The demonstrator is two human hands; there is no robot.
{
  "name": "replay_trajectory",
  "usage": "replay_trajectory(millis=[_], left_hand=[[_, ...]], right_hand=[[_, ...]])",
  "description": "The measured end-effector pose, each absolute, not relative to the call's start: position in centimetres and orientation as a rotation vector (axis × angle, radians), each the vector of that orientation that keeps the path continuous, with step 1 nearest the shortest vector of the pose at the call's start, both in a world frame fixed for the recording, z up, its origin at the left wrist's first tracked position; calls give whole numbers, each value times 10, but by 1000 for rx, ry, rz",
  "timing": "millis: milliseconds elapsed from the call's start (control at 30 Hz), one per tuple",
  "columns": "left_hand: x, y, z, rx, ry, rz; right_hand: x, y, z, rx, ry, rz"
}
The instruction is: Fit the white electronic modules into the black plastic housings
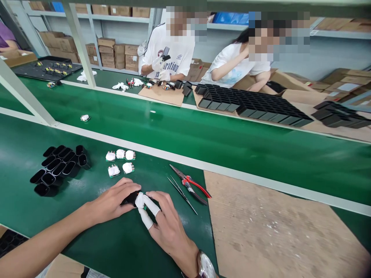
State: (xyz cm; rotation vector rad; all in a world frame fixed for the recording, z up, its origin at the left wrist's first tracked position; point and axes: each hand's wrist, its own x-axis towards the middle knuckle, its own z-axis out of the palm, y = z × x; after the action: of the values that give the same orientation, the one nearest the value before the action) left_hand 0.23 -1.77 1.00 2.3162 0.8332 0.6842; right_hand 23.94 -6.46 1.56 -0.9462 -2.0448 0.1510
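My left hand (117,199) is closed around a black plastic housing (129,199), which lies on its side with its mouth toward my right hand. Between the fingers of my right hand (166,222) is a small circuit board (141,200) topped with white material, held at the housing's mouth. How far it sits inside is hidden by my fingers. White finger cots cover two of my right fingers. Just beyond my hands, several similar white-topped circuit boards (128,167) lie on the green table. Further left stand several open black housings (58,168).
Tweezers (182,195) and red-handled pliers (191,184) lie right of my hands, beside a cardboard sheet (278,227). A green conveyor belt (185,123) runs behind a pale rail. Across it, two people sit near rows of black housings (255,104). A metal post (78,42) rises at left.
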Motion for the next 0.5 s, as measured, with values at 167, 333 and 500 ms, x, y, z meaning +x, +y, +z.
replay_trajectory(millis=[167, 333, 500], left_hand=[[2, -18, 10, 2309, 836, 671], [3, -17, 10, 2309, 840, 692], [3, -17, 8, 2304, 844, 671]], right_hand=[[239, -64, 15, -952, -2021, 186], [241, -65, 14, -945, -2001, 206], [242, -64, 13, -946, -2029, 196]])
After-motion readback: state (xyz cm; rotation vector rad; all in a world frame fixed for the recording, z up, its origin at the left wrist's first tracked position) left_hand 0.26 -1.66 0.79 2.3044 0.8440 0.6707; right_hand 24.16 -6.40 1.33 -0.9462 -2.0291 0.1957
